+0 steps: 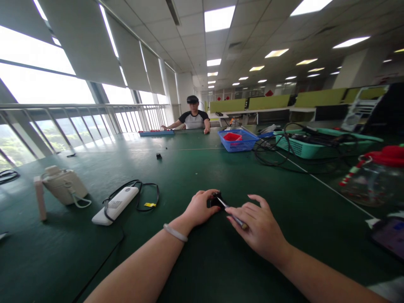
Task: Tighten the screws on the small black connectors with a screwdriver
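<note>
Near the middle of the green table [186, 176], my left hand [200, 207] pinches a small black part [217, 200] between thumb and fingers. Its exact kind is too small to make out. My right hand [260, 225] is closed round a slim screwdriver [237, 220] with a metallic shaft, its thumb and index finger on the handle and one finger raised. The driver slants up and to the left, and its tip meets the black part or lies right at it. My fingers hide some of the black part.
To the left lie a white power bank [117, 205] with a black cable and a beige bottle [65, 185]. A small black block [158, 156] sits ahead. Blue [239, 144] and teal baskets [331, 149], a red-lidded jar [375, 181] and a phone [389, 235] stand right. A person [194, 118] sits opposite.
</note>
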`<state>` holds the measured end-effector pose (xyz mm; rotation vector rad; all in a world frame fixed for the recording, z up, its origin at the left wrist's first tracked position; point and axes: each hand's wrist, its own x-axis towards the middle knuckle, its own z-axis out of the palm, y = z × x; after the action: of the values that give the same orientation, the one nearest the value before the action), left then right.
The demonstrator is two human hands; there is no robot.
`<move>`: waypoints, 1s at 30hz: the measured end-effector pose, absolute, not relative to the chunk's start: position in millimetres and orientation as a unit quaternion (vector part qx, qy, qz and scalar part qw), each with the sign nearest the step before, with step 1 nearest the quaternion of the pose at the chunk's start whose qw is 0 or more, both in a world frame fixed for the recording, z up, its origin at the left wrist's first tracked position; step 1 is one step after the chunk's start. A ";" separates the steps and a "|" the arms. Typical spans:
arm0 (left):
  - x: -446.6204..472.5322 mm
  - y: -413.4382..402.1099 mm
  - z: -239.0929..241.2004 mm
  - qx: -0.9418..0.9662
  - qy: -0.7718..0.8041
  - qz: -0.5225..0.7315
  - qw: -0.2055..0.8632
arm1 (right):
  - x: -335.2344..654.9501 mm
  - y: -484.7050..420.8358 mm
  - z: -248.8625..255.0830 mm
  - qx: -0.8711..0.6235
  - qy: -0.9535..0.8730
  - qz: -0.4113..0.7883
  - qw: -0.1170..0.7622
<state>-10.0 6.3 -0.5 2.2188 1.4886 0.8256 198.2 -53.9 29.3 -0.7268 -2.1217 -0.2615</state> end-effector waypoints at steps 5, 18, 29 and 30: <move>-10.3 6.2 -0.6 0.784 0.526 0.283 0.168 | 199.8 -55.3 30.2 -0.292 -0.848 -0.109 0.428; -11.1 6.6 0.6 0.789 0.528 0.266 0.167 | 203.2 -50.2 26.3 -0.341 -0.817 -0.088 0.457; -11.6 5.5 3.5 0.809 0.506 0.251 0.160 | 217.6 -28.9 15.1 -0.492 -0.689 0.187 0.498; -11.4 5.4 3.9 0.810 0.506 0.251 0.159 | 217.6 -28.1 14.9 -0.496 -0.684 0.190 0.500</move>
<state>-11.4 5.4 3.9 2.3144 1.4475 0.7171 217.6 -28.1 14.9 -1.2001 -1.6544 0.4602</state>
